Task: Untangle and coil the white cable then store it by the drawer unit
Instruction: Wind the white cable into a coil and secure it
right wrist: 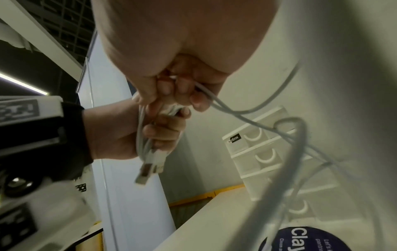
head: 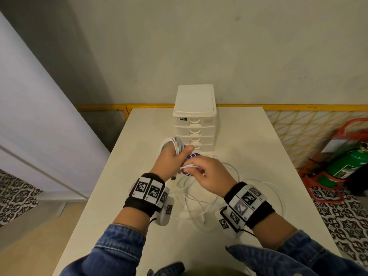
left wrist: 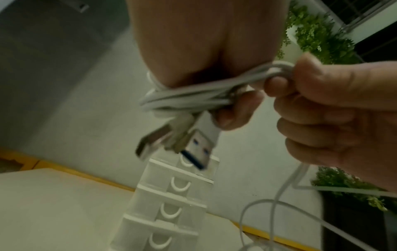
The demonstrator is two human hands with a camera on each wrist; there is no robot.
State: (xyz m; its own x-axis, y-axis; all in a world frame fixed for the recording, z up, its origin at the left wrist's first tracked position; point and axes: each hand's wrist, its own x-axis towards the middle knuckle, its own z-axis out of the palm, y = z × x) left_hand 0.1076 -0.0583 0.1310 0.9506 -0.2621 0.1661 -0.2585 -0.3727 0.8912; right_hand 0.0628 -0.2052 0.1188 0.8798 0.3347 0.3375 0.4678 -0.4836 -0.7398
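While the left hand (head: 169, 158) clamps a part-wound bundle of cable (head: 175, 145) above the surface (head: 249, 136), plugs (left wrist: 193, 146) dangling below it, right-hand fingers (head: 196, 166) pinch the feeding strand. Much cable lies loose by the right wrist. Best: keep light tension, lay each loop the same size, shake out crossings first. Drawer unit (head: 195, 120) stands just beyond.

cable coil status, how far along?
Partly done. Several loops of the thin white cable already wrap the left hand. The right hand pinches the next strand. Loose tangle remains on the white table; storing by the white plastic drawer unit not begun.
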